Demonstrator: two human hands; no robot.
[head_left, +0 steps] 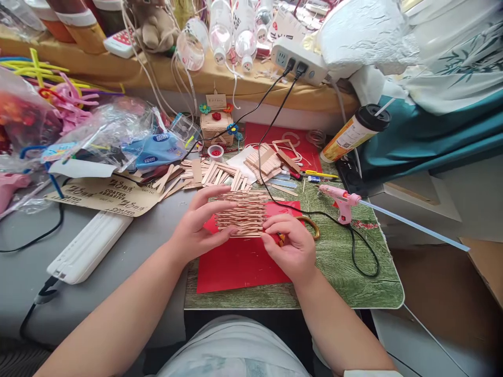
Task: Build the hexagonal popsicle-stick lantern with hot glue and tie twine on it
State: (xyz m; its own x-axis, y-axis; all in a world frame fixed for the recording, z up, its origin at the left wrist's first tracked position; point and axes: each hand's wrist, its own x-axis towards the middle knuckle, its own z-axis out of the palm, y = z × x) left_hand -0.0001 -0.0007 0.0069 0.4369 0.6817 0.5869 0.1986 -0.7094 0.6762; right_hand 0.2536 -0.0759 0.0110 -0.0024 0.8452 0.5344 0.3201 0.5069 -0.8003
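A box-like stack of wooden craft sticks (241, 212) is held up between my two hands above a sheet of red paper (239, 267). My left hand (202, 228) grips its left side, fingers over the upper left edge and thumb along the lower front. The fingertips of my right hand (291, 243) pinch together at its lower right corner. Behind that hand shows a loop of a brownish-yellow handle (312, 228), mostly hidden. A pink glue gun (341, 201) with a long clear glue stick lies to the right on the green board (334, 288).
Loose craft sticks (220, 173) and a small stick box with felt flowers (216, 128) lie beyond my hands. A lidded cup (356, 131) leans at the back right. Black cables cross the board. Sandpaper (118, 193), a white power strip (92, 246) and plastic bags (106, 125) are on the left.
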